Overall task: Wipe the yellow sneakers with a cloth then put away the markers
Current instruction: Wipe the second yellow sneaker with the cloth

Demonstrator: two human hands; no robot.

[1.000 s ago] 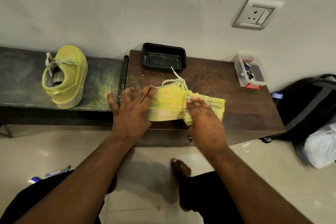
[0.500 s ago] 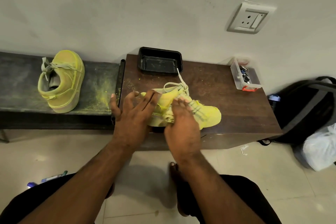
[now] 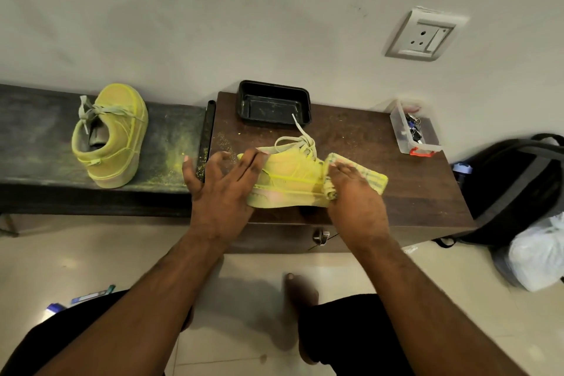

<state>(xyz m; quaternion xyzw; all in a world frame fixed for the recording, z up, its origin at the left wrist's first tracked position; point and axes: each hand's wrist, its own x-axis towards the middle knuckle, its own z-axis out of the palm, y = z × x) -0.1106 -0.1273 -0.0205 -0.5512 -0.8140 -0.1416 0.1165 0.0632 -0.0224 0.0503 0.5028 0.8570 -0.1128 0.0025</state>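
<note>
A yellow sneaker point(image 3: 290, 175) lies on the brown wooden cabinet point(image 3: 421, 192), toe to the right, laces loose. My left hand point(image 3: 221, 189) rests with spread fingers against its heel end, steadying it. My right hand point(image 3: 355, 192) presses a yellow-stained folded cloth point(image 3: 370, 175) over the sneaker's toe. A second yellow sneaker point(image 3: 111, 134) stands alone on the dark bench point(image 3: 36, 137) at the left. Markers point(image 3: 91, 294) lie on the floor at lower left, partly hidden by my leg.
A black tray point(image 3: 305, 101) sits at the cabinet's back by the wall. A clear plastic box point(image 3: 399, 131) of small items stands at the back right. Yellow dust speckles bench and cabinet. A black backpack point(image 3: 515, 180) and white bag point(image 3: 540, 256) lie on the floor right.
My right hand slid the cloth from the sneaker's middle back to the right, over the toe. My left hand stayed at the heel.
</note>
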